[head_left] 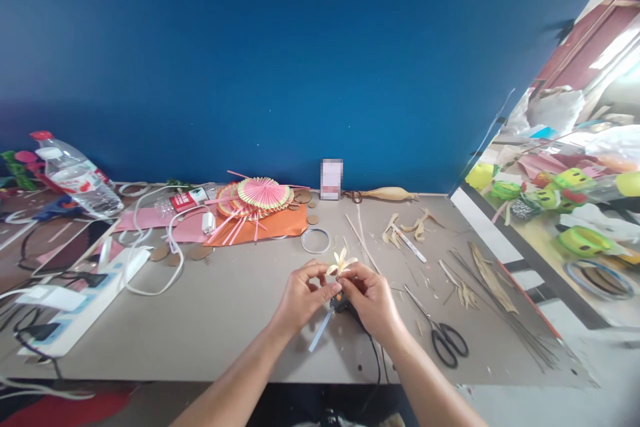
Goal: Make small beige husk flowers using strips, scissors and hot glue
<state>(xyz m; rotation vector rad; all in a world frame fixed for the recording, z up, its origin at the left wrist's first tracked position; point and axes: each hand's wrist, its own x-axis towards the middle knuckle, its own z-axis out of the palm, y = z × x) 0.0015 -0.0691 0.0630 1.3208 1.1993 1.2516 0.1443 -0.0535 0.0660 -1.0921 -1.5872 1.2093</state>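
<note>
A small cream-coloured flower (pixel 342 260) with narrow pointed petals, apparently of dried husk, is held up between my two hands. My left hand (pixel 307 297) pinches its base from the left with thumb and fingers. From the other side my right hand (pixel 369 293) closes on it, the two thumbs almost meeting. The flower's lower end is hidden by my fingers. Just beneath lies a dark tool that looks like a glue gun (pixel 340 304), partly covered by my hands. A translucent stick (pixel 320 332) juts from it to the lower left, and a black cord runs toward the table edge.
Scissors (pixel 445 340), thin wires (pixel 520 320), husk scraps (pixel 423 225) and a white pen-like stick (pixel 410 243) lie to the right. Pink paper fans (pixel 263 197), a wire ring (pixel 315 240), a power strip (pixel 85 307) and bottles (pixel 83 177) are leftward. A blue panel (pixel 300 67) stands behind.
</note>
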